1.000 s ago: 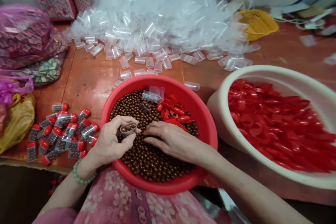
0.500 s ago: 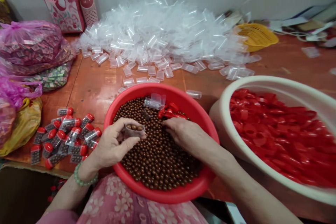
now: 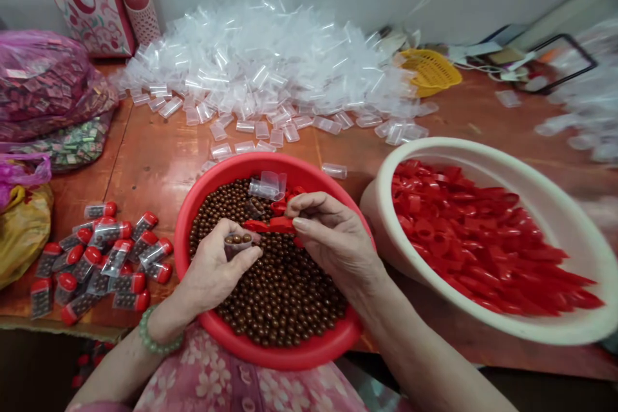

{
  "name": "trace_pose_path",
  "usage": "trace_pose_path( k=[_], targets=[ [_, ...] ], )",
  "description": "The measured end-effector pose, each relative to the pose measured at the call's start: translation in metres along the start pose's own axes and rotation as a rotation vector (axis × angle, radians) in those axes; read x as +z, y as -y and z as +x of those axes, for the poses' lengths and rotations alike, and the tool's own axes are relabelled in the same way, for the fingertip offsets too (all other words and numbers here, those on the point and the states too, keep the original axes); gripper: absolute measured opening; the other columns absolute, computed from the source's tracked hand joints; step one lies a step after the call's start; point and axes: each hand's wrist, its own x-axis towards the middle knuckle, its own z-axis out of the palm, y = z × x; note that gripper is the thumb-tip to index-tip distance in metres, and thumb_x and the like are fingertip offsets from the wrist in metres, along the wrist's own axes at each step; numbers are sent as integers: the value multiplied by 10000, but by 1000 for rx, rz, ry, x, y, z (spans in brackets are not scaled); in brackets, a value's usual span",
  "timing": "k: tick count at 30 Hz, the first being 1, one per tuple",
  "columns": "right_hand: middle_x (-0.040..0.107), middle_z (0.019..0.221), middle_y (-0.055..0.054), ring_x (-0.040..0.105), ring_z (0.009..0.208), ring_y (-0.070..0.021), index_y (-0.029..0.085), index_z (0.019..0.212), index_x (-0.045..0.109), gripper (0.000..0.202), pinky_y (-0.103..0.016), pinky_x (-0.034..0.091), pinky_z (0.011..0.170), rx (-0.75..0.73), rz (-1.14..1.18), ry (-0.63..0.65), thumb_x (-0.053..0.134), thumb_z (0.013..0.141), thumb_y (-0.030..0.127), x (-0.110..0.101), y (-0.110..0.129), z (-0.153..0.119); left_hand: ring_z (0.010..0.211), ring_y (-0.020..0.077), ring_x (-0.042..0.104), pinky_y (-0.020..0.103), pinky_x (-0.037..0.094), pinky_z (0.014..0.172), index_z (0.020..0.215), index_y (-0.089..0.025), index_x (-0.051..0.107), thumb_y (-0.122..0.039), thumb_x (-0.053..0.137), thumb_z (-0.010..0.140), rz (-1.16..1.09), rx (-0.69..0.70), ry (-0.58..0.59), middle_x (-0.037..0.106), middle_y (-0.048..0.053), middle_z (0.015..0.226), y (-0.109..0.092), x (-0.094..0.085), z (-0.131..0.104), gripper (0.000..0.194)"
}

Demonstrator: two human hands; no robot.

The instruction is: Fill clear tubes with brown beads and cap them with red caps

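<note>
Pinched between thumb and fingertips of the right hand [image 3: 333, 241] is a red cap [image 3: 280, 225], held above the middle of the red basin [image 3: 265, 161]; the left hand [image 3: 212, 273] curls round a small clear container [image 3: 237, 244] over the basin's left half, mouth upward. Cap and mouth are close; whether they touch is unclear. Capping looks to be the step in hand, judging by the red-topped containers [image 3: 116, 261] left of the basin. Lining up would call for a steady left hand, so nothing spills, and for the cap's open side to face the mouth. Clear, thin-walled and oval at its rim, the container shows glossy brown balls near its top, like the loose brown balls [image 3: 284, 293] in the basin; fingers hide most of its body. Bright and smooth, the cap seems to have two parts, possibly joined.
</note>
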Motion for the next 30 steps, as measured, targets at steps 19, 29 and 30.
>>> trace_pose_path(
  k=[19,29,30],
  targets=[
    [646,898,-26,602,897,-171,252,858,696,118,-333,507,846,-199,-188,148,758,759,259,12,-10,-19,675,106,661,224,544,699,941,-152,663,-307,776,714,-352,38,-335,704,1,782,0,-1,2,297],
    [686,971,-49,647,935,-183,247,951,732,146,-333,549,830,-302,-387,11,698,810,235,28,-13,-22,894,191,723,293,582,845,1152,-125,687,-191,650,781,73,159,-327,759,67,1018,5,10,-7,379],
    [687,997,-55,651,956,-186,247,980,732,172,-336,553,845,-313,-401,19,696,812,239,30,-13,-24,941,193,714,292,569,882,1149,-128,690,-163,629,785,124,222,-317,747,70,1068,7,11,-8,371]
  ],
)
